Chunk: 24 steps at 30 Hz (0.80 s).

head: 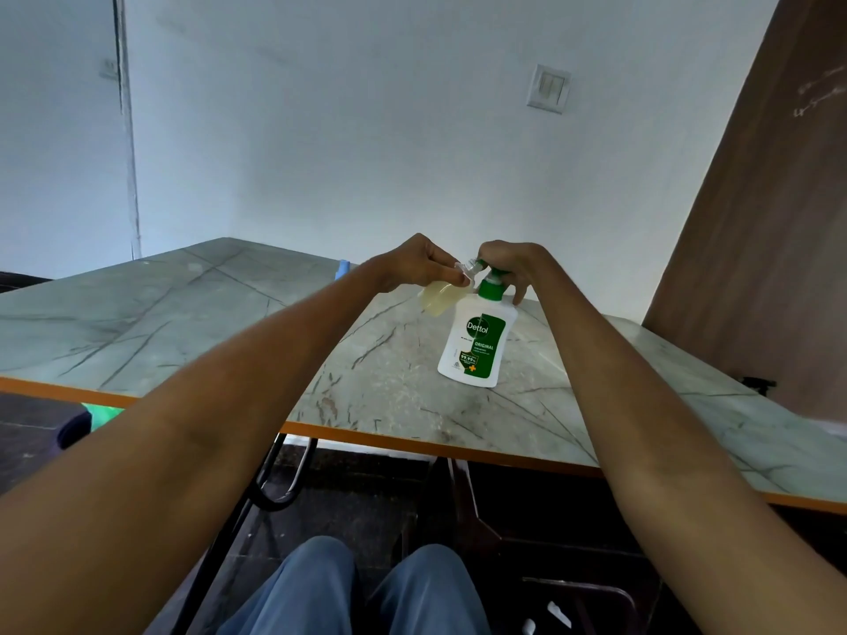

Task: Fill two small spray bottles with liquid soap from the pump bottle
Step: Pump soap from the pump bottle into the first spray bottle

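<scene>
A white Dettol pump bottle (476, 343) with a green pump head stands upright on the marble-patterned table (220, 323). My right hand (511, 263) lies on top of the pump head, fingers curled over it. My left hand (415, 265) holds a small clear spray bottle (440, 297) tilted, its open neck up against the pump's nozzle. The small bottle holds pale yellowish liquid. A second small bottle is not clearly in view; a small blue object (342, 269) peeks out behind my left wrist.
The table has an orange front edge (412, 444) and stands against a white wall with a light switch (547, 88). A brown wooden panel (756, 231) rises at the right. My knees in blue jeans and dark chair frames lie below the table.
</scene>
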Motion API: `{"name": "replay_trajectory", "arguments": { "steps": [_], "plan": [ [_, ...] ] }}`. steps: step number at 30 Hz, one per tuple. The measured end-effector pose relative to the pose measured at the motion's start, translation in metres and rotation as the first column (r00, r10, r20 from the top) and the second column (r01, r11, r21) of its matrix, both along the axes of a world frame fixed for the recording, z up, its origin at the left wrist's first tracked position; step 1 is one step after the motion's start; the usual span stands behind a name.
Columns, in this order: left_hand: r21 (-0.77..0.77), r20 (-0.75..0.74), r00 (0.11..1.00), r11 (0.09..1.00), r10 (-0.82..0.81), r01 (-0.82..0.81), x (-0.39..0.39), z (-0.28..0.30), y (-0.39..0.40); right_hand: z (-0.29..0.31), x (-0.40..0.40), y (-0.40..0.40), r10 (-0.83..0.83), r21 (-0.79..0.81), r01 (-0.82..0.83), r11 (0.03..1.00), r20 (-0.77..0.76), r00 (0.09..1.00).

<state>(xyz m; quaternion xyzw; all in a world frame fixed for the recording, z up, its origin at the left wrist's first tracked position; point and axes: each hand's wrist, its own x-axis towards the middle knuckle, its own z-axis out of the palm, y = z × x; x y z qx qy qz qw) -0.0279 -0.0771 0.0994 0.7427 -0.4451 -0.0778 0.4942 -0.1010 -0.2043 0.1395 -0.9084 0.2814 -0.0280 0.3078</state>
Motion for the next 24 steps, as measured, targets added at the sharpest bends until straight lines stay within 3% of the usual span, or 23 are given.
{"name": "replay_trajectory", "arguments": {
  "steps": [13,24],
  "plan": [
    [-0.002,0.002,1.0,1.0,0.009,-0.009,-0.0003,-0.0038,0.001,-0.0058,0.0008,-0.001,-0.011,-0.004,0.011,1.0,0.046,0.999],
    [-0.006,-0.001,1.0,1.0,-0.001,0.001,-0.0013,0.0003,-0.0008,0.0012,0.0018,-0.0024,0.02,0.028,-0.019,0.999,-0.019,1.0]
  ]
}}
